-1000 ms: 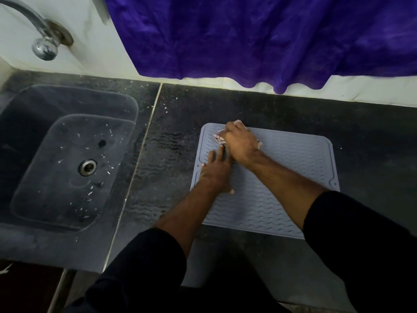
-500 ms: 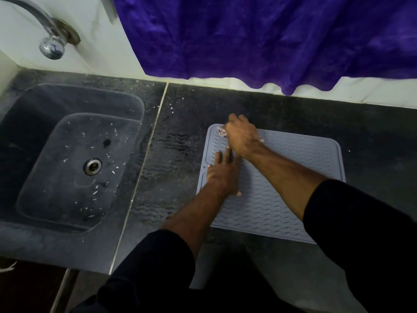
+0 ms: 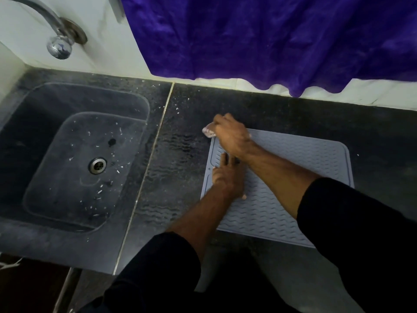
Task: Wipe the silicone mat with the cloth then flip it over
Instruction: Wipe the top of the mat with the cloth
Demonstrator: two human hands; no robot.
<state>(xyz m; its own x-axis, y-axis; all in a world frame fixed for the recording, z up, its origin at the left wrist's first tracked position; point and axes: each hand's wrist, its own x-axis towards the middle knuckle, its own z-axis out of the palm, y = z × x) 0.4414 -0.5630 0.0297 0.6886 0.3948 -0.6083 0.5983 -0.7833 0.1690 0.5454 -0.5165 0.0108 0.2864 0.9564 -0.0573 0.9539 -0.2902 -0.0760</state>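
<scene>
While the right hand [image 3: 232, 137] presses a bunched pale cloth [image 3: 208, 130] at the mat's far-left corner, fingers curled tight over it, the left hand [image 3: 228, 177] lies flat on the mat's left edge w/ fingers pressed together, pinning it. Grey silicone mat [image 3: 293, 177] sits flat on the dark countertop [image 3: 185, 154], wavy ribs up, just right of the sink [image 3: 74, 154] & below the purple curtain [image 3: 270, 37]. Cloth pokes out past the corner, partly on the counter; most of it is hidden under the hand.

Judgement: wiping is under way, the flip not yet done.

Risks from here:
- Counter left of the mat looks wet; silicone could skate if the left hand lifts mid-stroke.
- Cloth running off the corner may drag counter grit or the white flecks back onto the mat.
- Arms cross, so the right forearm blocks the 1 pinning hand; a hard pull could buckle the corner.
- Flipping onto a damp, speckled counter may dirty the wiped face.
</scene>
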